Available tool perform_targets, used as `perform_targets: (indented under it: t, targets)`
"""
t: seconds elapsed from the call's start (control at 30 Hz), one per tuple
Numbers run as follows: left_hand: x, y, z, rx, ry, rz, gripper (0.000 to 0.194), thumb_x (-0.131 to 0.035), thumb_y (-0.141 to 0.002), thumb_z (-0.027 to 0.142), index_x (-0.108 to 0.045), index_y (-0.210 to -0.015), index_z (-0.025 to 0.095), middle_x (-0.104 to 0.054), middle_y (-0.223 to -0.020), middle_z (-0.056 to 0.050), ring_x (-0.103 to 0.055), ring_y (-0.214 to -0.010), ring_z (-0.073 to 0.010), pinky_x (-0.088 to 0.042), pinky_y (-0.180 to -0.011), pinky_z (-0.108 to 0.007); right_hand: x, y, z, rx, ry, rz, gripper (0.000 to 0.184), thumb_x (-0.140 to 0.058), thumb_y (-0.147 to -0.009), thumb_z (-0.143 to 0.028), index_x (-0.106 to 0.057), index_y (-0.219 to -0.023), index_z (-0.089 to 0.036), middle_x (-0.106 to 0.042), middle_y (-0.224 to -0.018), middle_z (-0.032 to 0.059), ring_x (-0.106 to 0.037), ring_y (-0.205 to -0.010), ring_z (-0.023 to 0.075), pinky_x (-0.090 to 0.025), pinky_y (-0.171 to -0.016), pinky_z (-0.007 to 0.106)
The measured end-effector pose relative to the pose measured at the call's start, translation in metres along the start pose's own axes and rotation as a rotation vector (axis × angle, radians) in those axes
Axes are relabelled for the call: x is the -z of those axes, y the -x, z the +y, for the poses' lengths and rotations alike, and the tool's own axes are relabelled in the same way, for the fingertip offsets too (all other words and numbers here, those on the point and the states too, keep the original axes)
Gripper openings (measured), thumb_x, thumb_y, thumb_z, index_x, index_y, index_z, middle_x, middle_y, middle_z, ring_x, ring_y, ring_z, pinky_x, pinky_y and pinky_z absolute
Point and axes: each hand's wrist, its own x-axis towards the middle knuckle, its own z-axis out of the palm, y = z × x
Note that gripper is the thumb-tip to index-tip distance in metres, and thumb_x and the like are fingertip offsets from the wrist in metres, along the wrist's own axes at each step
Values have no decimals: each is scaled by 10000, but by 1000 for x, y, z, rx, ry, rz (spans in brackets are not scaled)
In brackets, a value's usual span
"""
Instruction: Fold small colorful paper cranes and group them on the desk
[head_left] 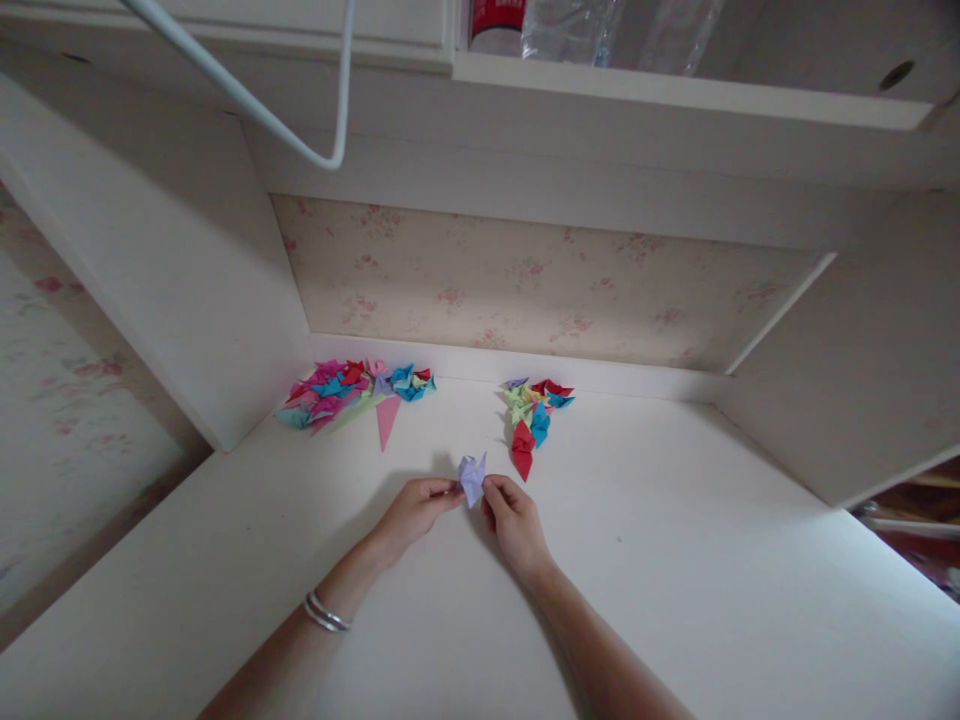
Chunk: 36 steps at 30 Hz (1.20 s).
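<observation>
A small lavender origami crane (472,479) is held between my two hands, just above the white desk (637,600). My left hand (416,515) pinches its left side between thumb and fingers. From the right, my right hand (516,520) grips its other edge, with the fingers curled in. Beyond my hands on the right lies a small heap of folded paper cranes (538,425) in red, blue, green and yellow. A larger pile of folded paper pieces (330,390), mostly pink, blue and red, sits at the back left.
A pink paper triangle (387,422) sticks out from the left pile. White side panels and a floral back wall (487,280) enclose the desk. Overhead, a shelf (675,90) holds clear plastic packaging and a red-labelled item. A pale bent tube (262,115) hangs at upper left.
</observation>
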Motion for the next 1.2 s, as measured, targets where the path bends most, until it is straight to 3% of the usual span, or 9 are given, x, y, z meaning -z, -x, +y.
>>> perform_targets:
  t: [0.33, 0.47, 0.63, 0.93, 1.07, 1.2]
  targets:
    - [0, 0, 0, -12, -23, -23, 410, -656, -730, 512, -745, -856, 132, -499, -549, 39, -370, -533, -95, -265, -541, -219, 0, 1, -4, -1, -56, 3, 395, -484, -871, -565, -625, -862, -196, -480, -588, -38, -406, -502, 113, -317, -468, 236]
    - [-1, -1, -3, -61, -26, -46, 418, -645, -736, 529, -739, -797, 126, -624, -701, -8, -503, -688, -148, -355, -652, -233, 0, 2, -4, -6, -71, -28, 388, -516, -861, -552, -646, -901, -189, -476, -586, -40, -385, -498, 104, -287, -459, 231]
    - [-1, -5, -11, -94, -33, -88, 423, -629, -763, 508, -747, -903, 127, -675, -779, -22, -562, -791, -188, -386, -773, -271, 0, 0, -1, 6, -77, -8, 371, -589, -821, -539, -665, -894, -183, -485, -561, -44, -362, -486, 95, -258, -458, 232]
    - [0, -9, -19, -116, -88, -82, 402, -634, -770, 465, -735, -948, 119, -700, -847, -48, -581, -785, -191, -402, -720, -268, 2, -2, -1, 14, -126, 9, 361, -627, -798, -527, -656, -814, -167, -448, -504, -56, -335, -445, 82, -227, -433, 236]
    - [1, -10, -23, -85, -161, 35, 417, -652, -741, 472, -728, -976, 136, -711, -883, -61, -596, -819, -206, -416, -719, -273, 23, -12, -9, 43, -209, 76, 330, -662, -767, -507, -630, -777, -179, -455, -506, -57, -367, -447, 88, -256, -435, 236]
    - [2, -11, -24, -73, -218, 55, 374, -624, -767, 459, -725, -945, 147, -718, -924, -61, -603, -855, -203, -420, -744, -274, 68, -31, -9, 144, -240, 317, 324, -664, -755, -503, -629, -822, -187, -511, -557, -45, -415, -478, 99, -304, -458, 239]
